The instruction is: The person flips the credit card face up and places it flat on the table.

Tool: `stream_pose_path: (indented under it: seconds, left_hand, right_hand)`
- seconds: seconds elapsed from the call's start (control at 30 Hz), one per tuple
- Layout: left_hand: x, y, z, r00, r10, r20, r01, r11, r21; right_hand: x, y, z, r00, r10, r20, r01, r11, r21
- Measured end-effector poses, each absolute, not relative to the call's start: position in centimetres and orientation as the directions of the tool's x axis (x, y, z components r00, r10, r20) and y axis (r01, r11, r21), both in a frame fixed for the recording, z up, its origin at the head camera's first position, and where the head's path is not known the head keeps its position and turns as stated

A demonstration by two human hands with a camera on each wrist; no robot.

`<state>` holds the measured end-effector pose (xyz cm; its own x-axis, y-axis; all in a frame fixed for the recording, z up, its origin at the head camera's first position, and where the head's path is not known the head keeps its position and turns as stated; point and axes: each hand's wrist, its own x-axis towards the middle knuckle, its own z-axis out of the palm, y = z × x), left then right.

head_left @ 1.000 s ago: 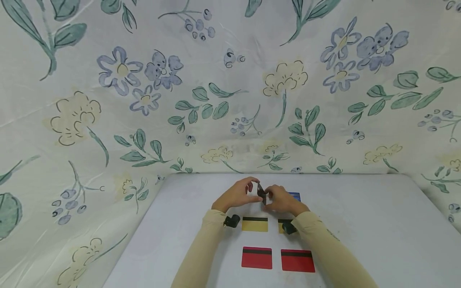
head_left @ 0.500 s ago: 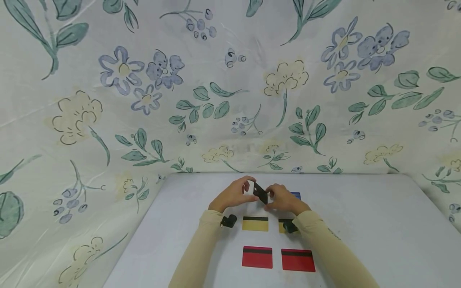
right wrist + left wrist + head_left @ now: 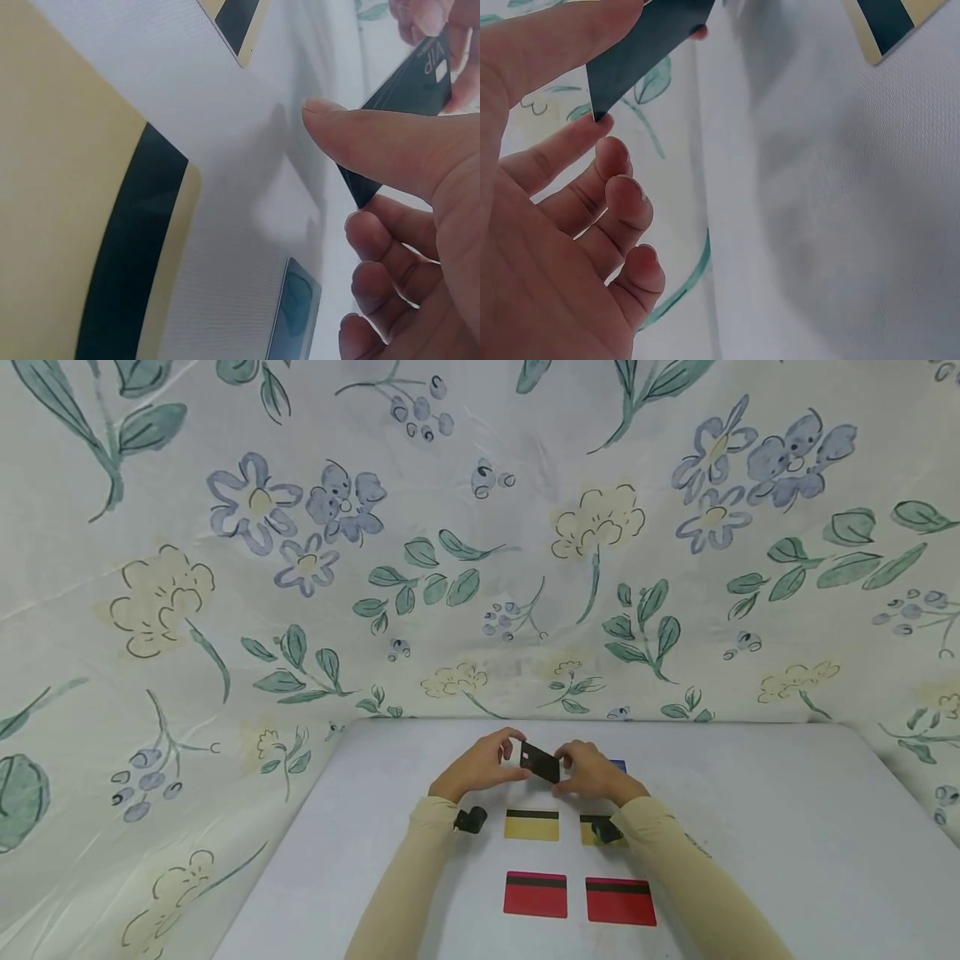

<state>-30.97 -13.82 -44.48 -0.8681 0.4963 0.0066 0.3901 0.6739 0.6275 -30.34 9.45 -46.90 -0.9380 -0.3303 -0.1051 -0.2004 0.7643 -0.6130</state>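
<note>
A black card (image 3: 540,762) with a light chip patch is held above the white table, between the two hands. My left hand (image 3: 478,768) pinches its left end; in the left wrist view the thumb lies over the card (image 3: 649,56) and the index fingertip meets a corner. My right hand (image 3: 594,774) pinches the other end with thumb and index finger. "VIP" lettering shows on the card (image 3: 420,84) in the right wrist view. Behind the right hand a blue card (image 3: 619,766) is partly hidden.
On the white table (image 3: 750,827) lie two gold cards with dark stripes, the left gold card (image 3: 531,828) and one partly covered by the right wrist's camera. Nearer are a left red card (image 3: 535,900) and a right red card (image 3: 621,906). A floral cloth (image 3: 480,568) hangs behind.
The black card has turned from nearly edge-on to showing its broad face with the chip patch. My left hand has shifted slightly left; the right hand has barely moved.
</note>
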Motion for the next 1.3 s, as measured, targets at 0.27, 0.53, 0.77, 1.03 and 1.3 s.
stream_pose_path:
  seconds: [0.27,0.53,0.77,1.03,1.3]
  left_hand:
    - [-30.97,-14.36,-44.6,-0.881,0.473,-0.022,0.363,0.704,0.61]
    - [-30.99,-14.58,-44.74,-0.888,0.458,-0.047,0.34,0.722,0.602]
    - [-31.05,-14.61,-45.0,-0.891,0.452,-0.054,0.337,0.736,0.586]
    - [-31.15,-14.63,-45.2,-0.892,0.446,-0.069,0.332,0.753,0.567]
    - [-30.85,-14.7,-45.18,-0.893,0.441,-0.09,0.32,0.763,0.562]
  right_hand:
    - [-30.31,9.47,-46.91,-0.939,-0.333,-0.086,-0.21,0.753,-0.624]
    - [-30.28,9.51,-46.83,-0.939,-0.332,-0.091,-0.207,0.757,-0.62]
    - [-30.08,9.43,-46.64,-0.942,-0.321,-0.098,-0.197,0.764,-0.614]
    - [-30.12,9.42,-46.78,-0.941,-0.325,-0.096,-0.206,0.774,-0.598]
    - [-30.22,9.25,-46.9,-0.943,-0.317,-0.103,-0.2,0.785,-0.586]
